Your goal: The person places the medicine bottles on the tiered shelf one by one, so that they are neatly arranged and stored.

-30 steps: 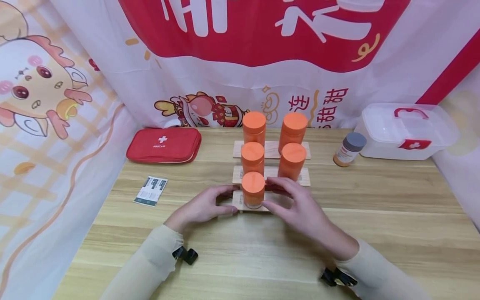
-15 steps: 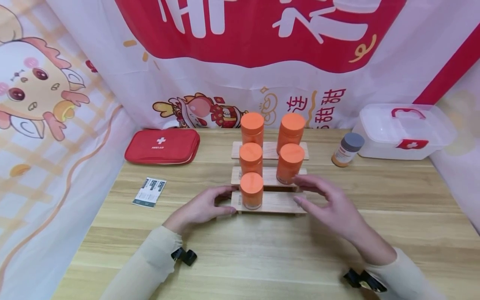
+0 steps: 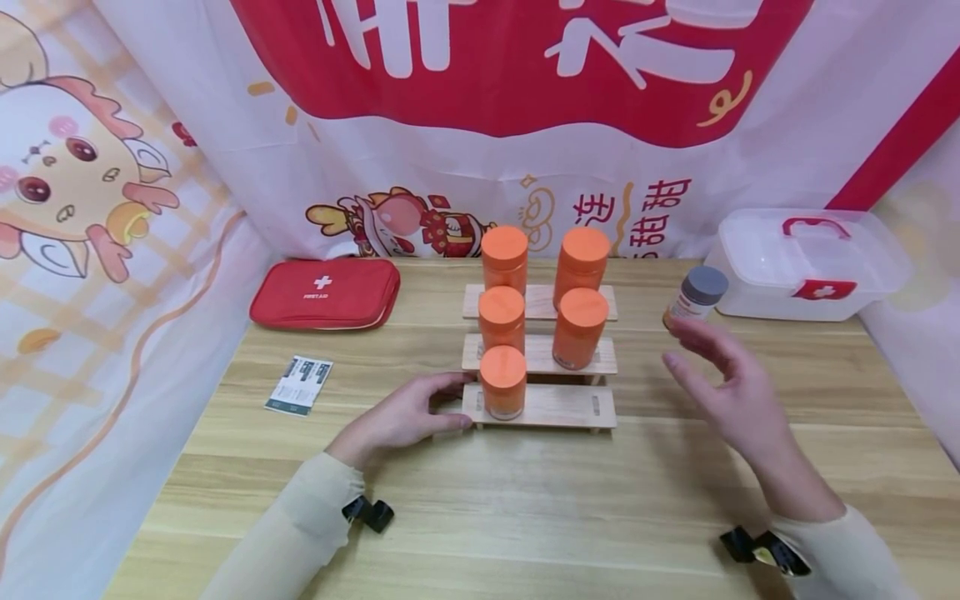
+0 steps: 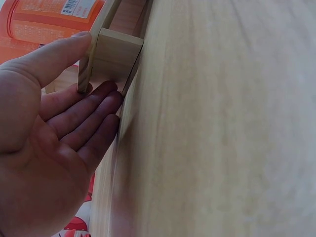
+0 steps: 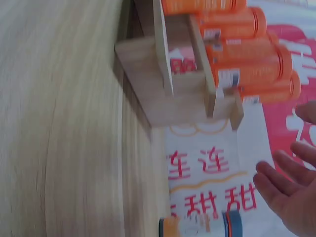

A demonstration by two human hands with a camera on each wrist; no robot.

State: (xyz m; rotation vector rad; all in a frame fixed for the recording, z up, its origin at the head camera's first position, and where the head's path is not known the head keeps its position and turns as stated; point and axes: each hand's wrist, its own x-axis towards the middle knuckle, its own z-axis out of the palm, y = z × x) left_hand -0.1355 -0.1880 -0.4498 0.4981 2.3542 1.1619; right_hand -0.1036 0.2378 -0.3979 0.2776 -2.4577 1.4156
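A three-step wooden rack (image 3: 558, 404) stands mid-table and bears several orange-capped bottles (image 3: 504, 375), with one on the lowest step at its left. My left hand (image 3: 405, 410) grips the left end of that step. In the left wrist view the thumb (image 4: 74, 47) lies at one edge of the board and the index fingertip at the other, with the remaining fingers below. My right hand (image 3: 738, 408) is in the air right of the rack, holding nothing, fingers extended and apart from the thumb. Its fingertips overlap the lower part of a grey-capped bottle (image 3: 703, 286) in the head view.
A red first-aid pouch (image 3: 326, 292) lies at the back left, with a small printed card (image 3: 300, 385) in front of it. At the back right is a clear-lidded white first-aid box (image 3: 810, 267). A printed cloth (image 3: 420, 154) hangs behind the table.
My right hand has moved from beside the front bottle, along the lowest step, rightward to the grey-capped bottle. The left hand keeps its place at the rack's left end.
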